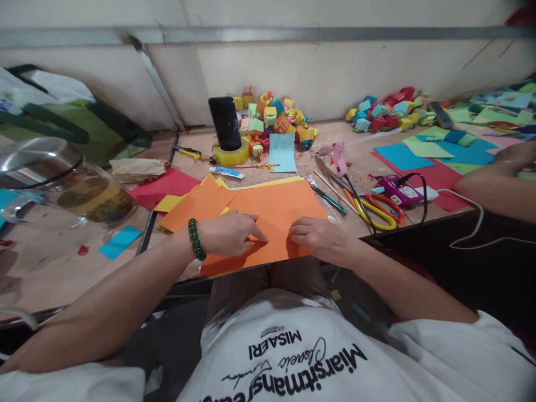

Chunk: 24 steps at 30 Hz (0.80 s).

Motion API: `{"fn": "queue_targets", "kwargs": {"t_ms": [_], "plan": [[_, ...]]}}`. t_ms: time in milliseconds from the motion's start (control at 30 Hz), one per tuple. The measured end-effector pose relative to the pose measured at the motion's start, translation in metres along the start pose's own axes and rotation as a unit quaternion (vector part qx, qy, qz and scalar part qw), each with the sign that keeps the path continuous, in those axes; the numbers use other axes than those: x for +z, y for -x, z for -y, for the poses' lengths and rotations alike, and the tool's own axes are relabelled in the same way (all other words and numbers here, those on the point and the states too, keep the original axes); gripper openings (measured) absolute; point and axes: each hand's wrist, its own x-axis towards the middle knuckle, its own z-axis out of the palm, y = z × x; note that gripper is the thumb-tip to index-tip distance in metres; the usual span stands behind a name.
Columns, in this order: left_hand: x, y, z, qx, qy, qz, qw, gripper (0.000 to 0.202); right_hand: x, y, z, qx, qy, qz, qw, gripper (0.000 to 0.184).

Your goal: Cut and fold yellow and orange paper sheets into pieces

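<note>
A large orange sheet of paper [276, 206] lies in front of me at the table edge, with a faint crease line across its lower part. My left hand [228, 234], with a green bead bracelet [196, 240] at the wrist, presses a stretched index finger on the sheet near that line; its other fingers are curled and hold nothing visible. On the sheet's right side rests my right hand [320, 239], fingers bent and closed together on the paper. Another orange sheet [201, 204] and yellow paper [170, 202] lie beside it on the left.
Behind the sheet stand a phone [226, 124] on a tape roll [231, 153] and a pile of small paper cubes [268, 118]. To the right are a green pen [329, 199], scissors [377, 215] and a pink glue gun [335, 156]. A glass teapot [90, 192] stands left. Another person's arm [498, 187] reaches in at right.
</note>
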Motion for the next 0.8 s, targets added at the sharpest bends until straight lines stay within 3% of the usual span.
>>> {"fn": "queue_targets", "kwargs": {"t_ms": [167,300,433,567,700,800], "plan": [[0.008,0.0,-0.001,0.015,0.004,-0.03,0.999,0.037,-0.004,0.013,0.0,0.003,0.018,-0.016,1.0,0.027],[0.018,0.003,-0.024,0.006,-0.031,-0.104,0.994,0.028,0.001,0.011,0.001,0.014,0.039,-0.022,0.999,0.023],[0.029,0.02,-0.044,-0.042,-0.066,-0.157,0.985,0.026,0.005,0.013,0.0,0.019,0.046,-0.038,0.998,0.023],[0.047,0.041,-0.037,-0.071,-0.06,-0.201,0.975,0.031,0.003,0.013,0.003,0.036,0.06,-0.043,0.997,0.027],[0.064,0.046,-0.031,-0.095,-0.055,-0.231,0.967,0.033,-0.005,-0.007,0.02,0.042,0.087,-0.032,0.995,0.024],[0.066,0.04,-0.037,-0.106,-0.056,-0.24,0.963,0.027,-0.003,-0.031,0.035,0.003,0.086,-0.018,0.996,0.02]]}}
